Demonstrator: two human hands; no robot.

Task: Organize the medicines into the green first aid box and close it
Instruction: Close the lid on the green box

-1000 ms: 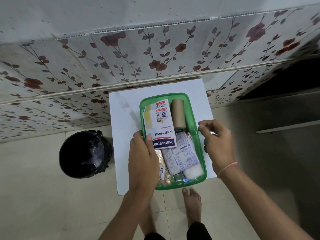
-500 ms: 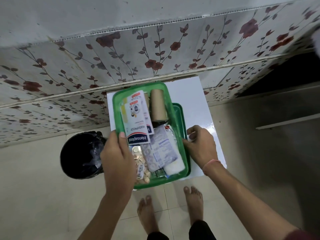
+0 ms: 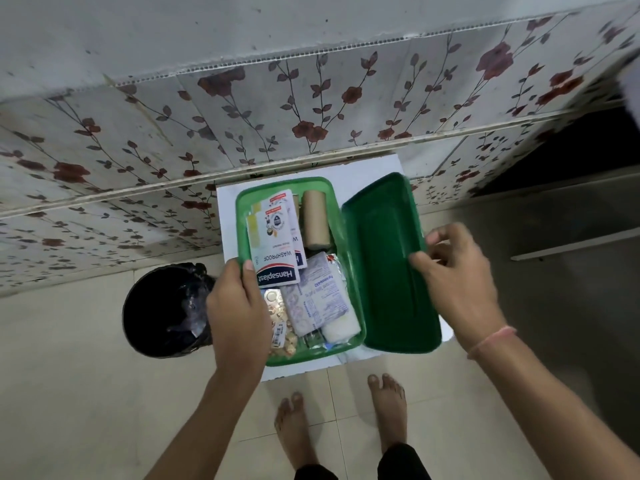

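The green first aid box point(image 3: 332, 194) stands open on a small white table point(image 3: 228, 220). Inside lie Hansaplast plaster packs point(image 3: 275, 244), a brown bandage roll point(image 3: 315, 220), a tablet strip pack point(image 3: 320, 296), a white gauze roll point(image 3: 341, 329) and gold blister tablets point(image 3: 278, 317). My left hand point(image 3: 239, 313) grips the box's left rim, thumb over the edge. The dark green lid point(image 3: 388, 265) is tilted up beside the box's right side, hollow side facing me. My right hand point(image 3: 457, 282) holds the lid's right edge.
A black bin point(image 3: 162, 310) with a plastic liner stands on the tiled floor left of the table. A flowered wall runs right behind the table. My bare feet point(image 3: 341, 424) are just in front of it. A dark opening lies at far right.
The box was lifted off the lid beneath it and shifted left. My right hand has pulled the lid out to the right and raised it beside the box.
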